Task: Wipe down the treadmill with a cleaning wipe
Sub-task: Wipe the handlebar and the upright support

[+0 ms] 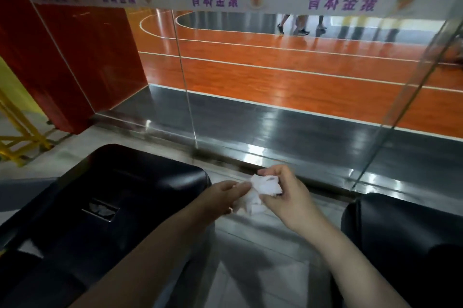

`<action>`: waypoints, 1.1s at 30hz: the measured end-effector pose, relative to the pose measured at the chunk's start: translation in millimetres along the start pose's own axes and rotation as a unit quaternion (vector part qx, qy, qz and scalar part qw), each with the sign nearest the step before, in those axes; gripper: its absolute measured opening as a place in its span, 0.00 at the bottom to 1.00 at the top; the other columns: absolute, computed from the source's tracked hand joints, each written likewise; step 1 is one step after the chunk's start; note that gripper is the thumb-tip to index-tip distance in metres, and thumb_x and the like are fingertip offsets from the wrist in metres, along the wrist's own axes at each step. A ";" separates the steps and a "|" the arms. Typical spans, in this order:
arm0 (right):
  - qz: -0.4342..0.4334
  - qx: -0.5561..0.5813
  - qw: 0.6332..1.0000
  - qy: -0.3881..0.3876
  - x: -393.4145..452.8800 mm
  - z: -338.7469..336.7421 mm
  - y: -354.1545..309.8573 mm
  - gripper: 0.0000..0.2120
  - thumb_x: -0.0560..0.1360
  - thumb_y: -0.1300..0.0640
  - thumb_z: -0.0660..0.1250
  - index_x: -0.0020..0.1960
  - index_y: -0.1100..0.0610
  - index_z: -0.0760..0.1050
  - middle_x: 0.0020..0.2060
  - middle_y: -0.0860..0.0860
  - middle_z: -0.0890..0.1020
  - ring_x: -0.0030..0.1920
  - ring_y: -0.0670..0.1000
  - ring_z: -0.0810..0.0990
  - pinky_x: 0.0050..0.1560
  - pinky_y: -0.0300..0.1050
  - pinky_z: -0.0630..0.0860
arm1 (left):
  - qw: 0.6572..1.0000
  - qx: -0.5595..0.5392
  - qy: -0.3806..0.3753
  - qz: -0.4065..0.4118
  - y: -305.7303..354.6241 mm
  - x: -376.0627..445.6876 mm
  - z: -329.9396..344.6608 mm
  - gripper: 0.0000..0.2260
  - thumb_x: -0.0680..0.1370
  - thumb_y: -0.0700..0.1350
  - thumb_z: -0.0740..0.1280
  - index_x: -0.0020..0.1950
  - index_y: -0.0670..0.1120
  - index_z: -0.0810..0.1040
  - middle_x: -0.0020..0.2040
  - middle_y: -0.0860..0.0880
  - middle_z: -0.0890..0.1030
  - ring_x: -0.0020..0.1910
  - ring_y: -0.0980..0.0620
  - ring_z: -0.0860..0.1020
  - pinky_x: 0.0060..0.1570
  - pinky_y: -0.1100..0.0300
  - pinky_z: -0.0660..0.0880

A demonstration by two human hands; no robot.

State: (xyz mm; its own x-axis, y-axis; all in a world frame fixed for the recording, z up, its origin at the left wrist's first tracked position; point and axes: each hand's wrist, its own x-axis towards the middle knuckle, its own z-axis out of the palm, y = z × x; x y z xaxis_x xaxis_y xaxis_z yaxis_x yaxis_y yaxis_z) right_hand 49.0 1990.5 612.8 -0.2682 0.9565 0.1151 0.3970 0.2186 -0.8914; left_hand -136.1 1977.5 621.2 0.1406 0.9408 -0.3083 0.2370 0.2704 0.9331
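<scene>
A crumpled white cleaning wipe (258, 192) hangs between both hands above the tiled floor. My left hand (220, 197) pinches its left edge with the fingertips. My right hand (283, 189) grips the wipe's upper right part, fingers curled round it. To the left lies the glossy black front hood of a treadmill (120, 194) with a small rectangular recess in its top. Both hands hover just right of that hood, not touching it.
A second black treadmill hood (406, 237) sits at the lower right. Straight ahead stands a glass wall (250, 82) on a metal sill, with an orange court and walking people behind it. A red pillar (62, 57) and yellow frame (22, 137) stand at left.
</scene>
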 end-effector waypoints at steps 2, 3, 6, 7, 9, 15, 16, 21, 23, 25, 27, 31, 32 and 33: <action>-0.001 -0.010 1.000 0.002 -2.5 -11.7 -10.5 0.26 0.69 0.68 0.69 0.45 0.35 0.72 0.51 0.37 0.80 0.51 0.41 0.79 0.50 0.43 0.78 | 1.000 0.021 0.011 0.002 12.2 -3.1 2.6 0.16 0.77 0.59 0.68 0.49 0.48 0.84 0.45 0.51 0.84 0.45 0.54 0.81 0.48 0.64 0.75; 0.001 -0.001 1.000 -0.001 -5.1 -17.1 -15.7 0.26 0.68 0.71 0.67 0.44 0.37 0.73 0.50 0.38 0.80 0.50 0.43 0.79 0.49 0.47 0.78 | 1.000 0.012 0.000 0.002 15.9 -4.5 3.9 0.21 0.74 0.64 0.68 0.51 0.48 0.84 0.48 0.51 0.85 0.49 0.53 0.82 0.53 0.62 0.75; 0.012 0.014 1.000 -0.016 -14.4 -35.0 -30.7 0.23 0.69 0.72 0.65 0.45 0.42 0.76 0.47 0.44 0.81 0.46 0.52 0.80 0.45 0.54 0.78 | 0.998 -0.045 -0.037 -0.038 36.3 -13.7 8.5 0.27 0.74 0.68 0.65 0.56 0.47 0.83 0.52 0.49 0.85 0.54 0.50 0.82 0.59 0.54 0.75; 0.016 0.019 1.000 -0.018 -16.4 -41.6 -35.2 0.22 0.69 0.71 0.64 0.46 0.43 0.77 0.46 0.46 0.81 0.45 0.55 0.80 0.42 0.53 0.78 | 0.997 -0.051 -0.045 -0.043 43.1 -14.7 9.6 0.27 0.73 0.67 0.67 0.55 0.46 0.84 0.51 0.49 0.85 0.52 0.49 0.82 0.59 0.53 0.75; 0.029 0.050 0.998 -0.014 -20.0 -54.9 -44.2 0.22 0.70 0.72 0.63 0.45 0.44 0.79 0.44 0.47 0.82 0.44 0.57 0.80 0.38 0.49 0.77 | 0.998 -0.029 -0.049 -0.041 58.3 -15.8 13.7 0.20 0.71 0.62 0.71 0.49 0.46 0.84 0.45 0.49 0.84 0.47 0.50 0.81 0.56 0.51 0.75; 0.035 0.149 0.988 -0.021 -22.2 -91.9 -66.4 0.14 0.73 0.65 0.63 0.52 0.51 0.81 0.53 0.46 0.83 0.55 0.47 0.80 0.54 0.41 0.78 | 0.999 0.019 -0.035 -0.006 108.2 -6.2 19.7 0.07 0.76 0.39 0.71 0.53 0.44 0.81 0.47 0.47 0.84 0.44 0.53 0.81 0.47 0.61 0.77; 0.049 0.179 0.982 -0.025 -16.7 -96.7 -68.4 0.11 0.75 0.62 0.63 0.52 0.52 0.81 0.54 0.46 0.83 0.57 0.46 0.80 0.55 0.39 0.77 | 1.000 0.020 -0.023 0.000 117.6 -1.0 17.7 0.09 0.75 0.37 0.71 0.55 0.44 0.80 0.46 0.45 0.84 0.43 0.52 0.81 0.46 0.60 0.77; 0.097 0.215 0.972 0.020 32.0 -102.3 -67.8 0.05 0.78 0.59 0.67 0.54 0.54 0.78 0.52 0.47 0.84 0.52 0.44 0.81 0.51 0.36 0.74 | 0.998 0.061 0.019 0.023 146.5 36.0 7.4 0.13 0.74 0.34 0.70 0.56 0.47 0.78 0.44 0.45 0.82 0.41 0.49 0.79 0.45 0.52 0.76; 0.149 0.216 0.965 -0.017 53.8 -98.0 -63.7 0.11 0.76 0.58 0.70 0.57 0.50 0.75 0.53 0.46 0.82 0.50 0.45 0.82 0.48 0.39 0.76 | 0.998 0.061 0.020 0.024 148.8 47.8 -0.7 0.14 0.74 0.32 0.69 0.55 0.48 0.78 0.45 0.49 0.82 0.43 0.52 0.79 0.47 0.54 0.78; 0.175 0.194 0.963 -0.071 77.1 -91.9 -57.0 0.11 0.73 0.55 0.73 0.54 0.50 0.78 0.50 0.47 0.83 0.46 0.50 0.82 0.45 0.43 0.78 | 0.999 0.046 0.007 0.022 148.0 57.7 -15.2 0.16 0.72 0.31 0.71 0.55 0.46 0.78 0.45 0.51 0.82 0.44 0.53 0.80 0.48 0.56 0.79; 0.164 0.144 0.970 -0.104 98.6 -82.5 -52.4 0.13 0.67 0.49 0.76 0.48 0.53 0.81 0.43 0.50 0.84 0.43 0.51 0.82 0.45 0.47 0.78 | 1.000 0.024 0.000 0.017 142.8 67.0 -33.9 0.15 0.73 0.30 0.70 0.56 0.43 0.78 0.46 0.50 0.82 0.44 0.55 0.81 0.45 0.63 0.78; 0.191 0.090 0.974 -0.081 137.1 -54.4 -43.1 0.06 0.72 0.57 0.74 0.47 0.56 0.79 0.43 0.52 0.83 0.44 0.50 0.81 0.45 0.40 0.76 | 0.995 0.096 0.022 -0.025 111.6 98.0 -85.5 0.18 0.75 0.30 0.65 0.55 0.52 0.78 0.53 0.53 0.81 0.54 0.55 0.81 0.48 0.66 0.77; 0.196 0.077 0.975 -0.075 146.8 -47.0 -39.6 0.05 0.73 0.58 0.73 0.47 0.56 0.79 0.42 0.52 0.82 0.43 0.49 0.80 0.44 0.38 0.74 | 0.992 0.121 0.027 -0.038 101.7 107.6 -100.4 0.18 0.76 0.32 0.64 0.54 0.55 0.77 0.54 0.54 0.81 0.57 0.54 0.80 0.51 0.65 0.76; 0.203 0.063 0.975 -0.073 157.4 -38.7 -35.2 0.03 0.74 0.58 0.72 0.47 0.56 0.79 0.42 0.51 0.81 0.44 0.49 0.79 0.44 0.38 0.73 | 0.988 0.146 0.032 -0.049 91.1 117.6 -115.2 0.17 0.76 0.34 0.64 0.54 0.57 0.76 0.55 0.55 0.80 0.59 0.54 0.79 0.53 0.64 0.75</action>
State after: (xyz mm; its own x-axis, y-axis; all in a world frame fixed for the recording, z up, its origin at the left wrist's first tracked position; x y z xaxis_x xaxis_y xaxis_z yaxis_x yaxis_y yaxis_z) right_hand 26.8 2140.9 679.3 -0.2370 0.9199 -0.3125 0.3873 -0.2055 -0.8987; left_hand -208.7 2136.4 691.2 0.0444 0.9264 -0.3739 0.5152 0.2994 0.8031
